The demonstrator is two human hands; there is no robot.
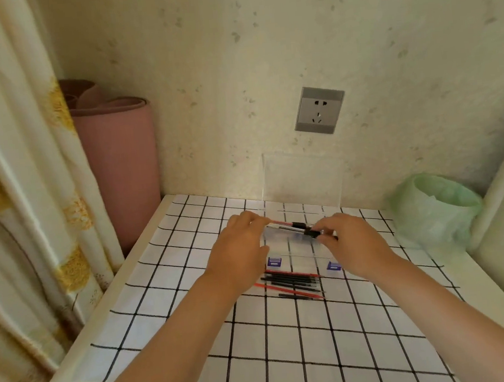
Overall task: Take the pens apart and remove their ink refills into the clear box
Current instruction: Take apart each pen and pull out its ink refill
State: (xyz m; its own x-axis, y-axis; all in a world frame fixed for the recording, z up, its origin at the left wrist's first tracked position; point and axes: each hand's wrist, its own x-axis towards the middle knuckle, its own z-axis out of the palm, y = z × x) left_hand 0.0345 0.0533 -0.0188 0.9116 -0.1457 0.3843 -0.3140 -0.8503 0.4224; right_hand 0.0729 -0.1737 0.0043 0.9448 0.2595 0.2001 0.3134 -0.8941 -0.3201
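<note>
Pens (292, 228): small bundle, clear barrels with black sections toward the right end, at least one red-tipped end on the left; held level just above the clear box (299, 255), roughly over its far half; left grip (238, 253) has fingers curled round the bundle's left ends, right grip (352, 240) has fingers curled over the black right ends, so both grips are closed on the pens; exact pen count not readable, too blurred; clear box sits on the desk (289, 355) mid-surface, open top, two blue latches (274, 262) on its near wall, one at each corner; its contents can't be made out through the glare; clear lid (301, 180) stands upright behind it against the wall; ink refills (292, 282), black and red, lie in a loose row on the desk just in front of the box's near wall, outside it; desk is covered with a white cloth with a black grid; green-bagged bin (435, 205) at the far right corner; wall socket (320, 110) above the lid; pink rolled mat (120, 159) stands left of the desk; curtain (15, 181) at far left.
</note>
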